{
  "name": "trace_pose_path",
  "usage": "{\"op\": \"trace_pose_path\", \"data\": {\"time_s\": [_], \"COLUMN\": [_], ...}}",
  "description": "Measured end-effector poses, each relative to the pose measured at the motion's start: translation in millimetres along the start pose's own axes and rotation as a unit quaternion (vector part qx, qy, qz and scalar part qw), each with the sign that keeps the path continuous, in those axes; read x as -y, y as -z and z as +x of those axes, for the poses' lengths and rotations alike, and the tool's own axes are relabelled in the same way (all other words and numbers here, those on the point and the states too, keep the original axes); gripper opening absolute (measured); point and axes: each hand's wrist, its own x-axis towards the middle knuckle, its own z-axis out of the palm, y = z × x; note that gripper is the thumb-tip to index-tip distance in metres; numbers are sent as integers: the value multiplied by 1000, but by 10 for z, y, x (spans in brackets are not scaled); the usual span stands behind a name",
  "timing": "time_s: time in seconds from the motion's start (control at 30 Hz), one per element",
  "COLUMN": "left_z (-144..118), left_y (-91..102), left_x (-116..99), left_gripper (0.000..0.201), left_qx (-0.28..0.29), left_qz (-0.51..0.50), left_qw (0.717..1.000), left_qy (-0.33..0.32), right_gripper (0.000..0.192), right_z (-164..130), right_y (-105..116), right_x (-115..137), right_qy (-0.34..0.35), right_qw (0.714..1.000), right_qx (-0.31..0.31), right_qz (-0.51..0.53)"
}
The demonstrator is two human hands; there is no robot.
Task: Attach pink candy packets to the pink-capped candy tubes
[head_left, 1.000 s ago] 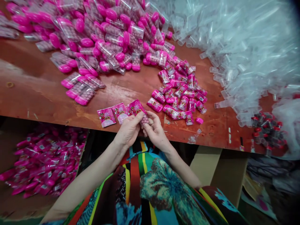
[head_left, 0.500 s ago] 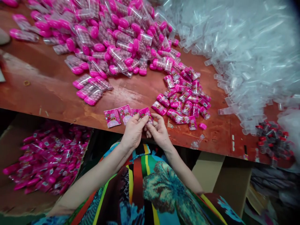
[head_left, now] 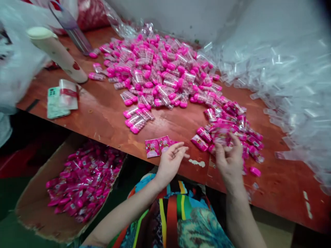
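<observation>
Pink packet (head_left: 221, 136): blurred, over the near left side of the wrapped pile (head_left: 254, 140), right of the middle of the front edge of the table (head_left: 103, 131).
Right hand (head_left: 230, 165): thumb and fingers part-curled about the packet; too smeared to tell whether they grip it or are letting go.
Left hand (head_left: 169, 163): at the front edge, fingers loosely apart and half bent, nothing seen in them; tips just beside the flat wrappers (head_left: 152, 148).
Back edge: pink-capped bottles (head_left: 160, 69) heaped along its middle, clear tubes (head_left: 297, 86) massed toward the right.
Left front corner: phone (head_left: 53, 106) near it; cardboard box (head_left: 32, 210) lower down, beyond the front edge.
Pile risk: a packet let go loosely could roll down the near slope toward the front edge; hasty release would be the cause.
Cap risk: loose pink cap (head_left: 255, 171) lies between pile and front edge; a wrist swinging right could sweep it off.
Wrapper risk: sheets lie close, so careless fingertips might drag two together.
Half a second ago: hands were together around the packet by the wrappers; now well apart, and the view takes in more of the table's left end, phone included.
</observation>
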Motion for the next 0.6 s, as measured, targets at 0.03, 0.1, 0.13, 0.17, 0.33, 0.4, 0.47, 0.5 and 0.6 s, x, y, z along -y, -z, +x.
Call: {"op": "trace_pose_path", "data": {"time_s": [0.03,0.1,0.13,0.17,0.33,0.4,0.47,0.5,0.6], "left_z": [9,33,47,62,111,114,112,109,97], "left_y": [77,215,266,301,321,314,324,336,397], "left_x": [1,40,77,121,301,333,352,356,313], "left_gripper": [28,23,23,24,21,20,21,22,27], "left_qx": [-5,-15,-18,-17,-5,-10,-16,-19,-45], "left_qz": [98,323,429,521,683,677,666,658,619], "left_qw": [993,928,871,810,662,666,673,676,687], "left_qy": [-59,-188,-238,-271,-309,-314,-322,-331,-379], "right_gripper": [75,66,56,48,40,47,44,42,32], "right_z": [97,252,309,355,540,603,649,665,693], "right_y": [41,-42,-177,-368,-1626,-1977,-2158,-2190,-2081], "right_x": [29,136,214,303,760,868,891,868,701], "right_qy": [2,28,55,92,275,290,277,264,153], "right_qw": [997,985,983,980,927,911,909,916,945], "right_qx": [-1,22,60,112,248,269,275,276,281], "right_qz": [-82,-167,-165,-133,-58,-119,-143,-122,71]}}
